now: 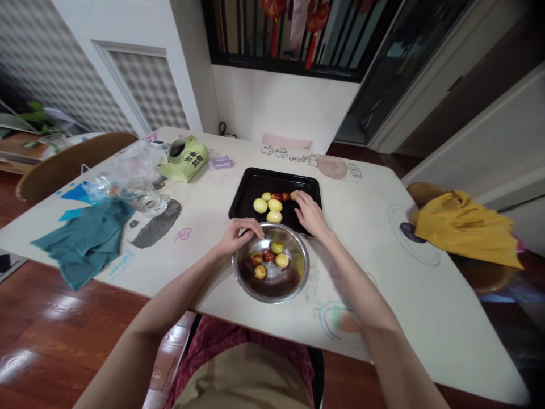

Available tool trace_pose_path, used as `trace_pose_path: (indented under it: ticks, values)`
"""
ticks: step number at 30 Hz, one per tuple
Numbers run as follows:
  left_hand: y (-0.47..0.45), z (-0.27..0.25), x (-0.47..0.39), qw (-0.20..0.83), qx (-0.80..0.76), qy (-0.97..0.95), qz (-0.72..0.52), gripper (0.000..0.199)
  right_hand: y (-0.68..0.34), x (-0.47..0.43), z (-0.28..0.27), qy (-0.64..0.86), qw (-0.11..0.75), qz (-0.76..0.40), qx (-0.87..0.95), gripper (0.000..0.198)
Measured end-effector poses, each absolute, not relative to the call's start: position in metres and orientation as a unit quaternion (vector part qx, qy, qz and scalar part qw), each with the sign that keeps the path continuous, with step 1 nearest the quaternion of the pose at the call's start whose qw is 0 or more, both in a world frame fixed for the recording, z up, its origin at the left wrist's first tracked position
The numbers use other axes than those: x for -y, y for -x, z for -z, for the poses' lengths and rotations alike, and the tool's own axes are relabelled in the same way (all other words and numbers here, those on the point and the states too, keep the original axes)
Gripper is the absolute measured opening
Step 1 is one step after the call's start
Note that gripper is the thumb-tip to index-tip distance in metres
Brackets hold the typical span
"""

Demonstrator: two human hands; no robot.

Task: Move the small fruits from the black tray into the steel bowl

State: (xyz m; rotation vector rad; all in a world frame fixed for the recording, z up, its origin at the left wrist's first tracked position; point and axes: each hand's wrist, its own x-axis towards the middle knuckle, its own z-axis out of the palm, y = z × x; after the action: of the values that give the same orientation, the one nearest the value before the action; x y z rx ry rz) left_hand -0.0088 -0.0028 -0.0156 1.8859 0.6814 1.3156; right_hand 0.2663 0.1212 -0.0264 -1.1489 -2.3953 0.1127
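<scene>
We judged the step in hand to be placing or adjusting round pieces (260, 205) on the black tray (251, 184), just beyond the metal bowl (293, 284) on the worktop (383, 244). Our right hand (307, 211) reached past the bowl's far right side, fingertips at a small end piece (293, 196); we could not tell whether they pinched it. Our left hand (243, 234) curled at the bowl's far-left rim, its grip unclear. Five more pieces (268, 256) lay inside the bowl. The next move seemed to call for light fingertip control beside the neighbouring pieces.
</scene>
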Motion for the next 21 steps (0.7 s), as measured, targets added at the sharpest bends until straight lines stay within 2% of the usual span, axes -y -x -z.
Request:
trace_pose_path:
  ticks: [3, 9, 16, 21]
  values:
    - [0.009, 0.015, 0.002, 0.35, -0.268, -0.745, -0.501, 0.04, -0.255, -0.133, 0.031, 0.4, 0.212, -0.045, 0.89, 0.066]
    - [0.009, 0.009, 0.003, 0.314, -0.252, -0.777, -0.484, 0.037, -0.25, -0.143, 0.042, 0.377, 0.174, -0.042, 0.909, 0.068]
    - [0.01, 0.008, 0.0, 0.29, -0.267, -0.804, -0.444, 0.027, -0.255, -0.141, 0.036, 0.382, 0.21, -0.012, 0.9, 0.058]
    - [0.018, 0.01, -0.004, 0.282, -0.266, -0.838, -0.383, 0.031, -0.253, -0.134, 0.036, 0.361, 0.19, -0.004, 0.913, 0.048]
